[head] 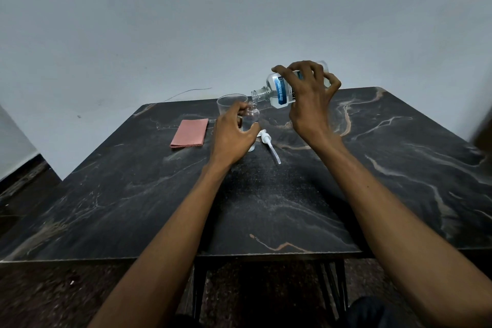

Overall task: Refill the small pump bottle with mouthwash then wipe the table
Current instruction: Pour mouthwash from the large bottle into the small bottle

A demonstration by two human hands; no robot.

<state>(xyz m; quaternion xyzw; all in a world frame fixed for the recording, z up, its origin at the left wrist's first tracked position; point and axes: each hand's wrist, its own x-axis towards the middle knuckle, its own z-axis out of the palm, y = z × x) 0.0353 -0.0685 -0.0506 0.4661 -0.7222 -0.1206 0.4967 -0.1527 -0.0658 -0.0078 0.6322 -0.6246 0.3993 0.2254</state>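
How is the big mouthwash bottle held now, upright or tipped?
Tipped. The right hand holds the mouthwash bottle nearly on its side, its open neck lowered over the small bottle.

Tilted mouthwash bottle (279, 89) in right hand (308, 104) (mouth over small pump bottle (251, 117))

Left hand (234, 136) covers the lower body of the small pump bottle (253, 113); only neck and shoulder show, so its fill level can't be read. Right hand (310, 93) wraps the mouthwash bottle (279, 88), hiding most of the label; the visible print is too small to make out. No stream discernible between the two mouths. Clear cup (230, 105) partly behind the left grip. Desk (292, 208) cut off at the right edge. Both arms cut by the bottom edge.
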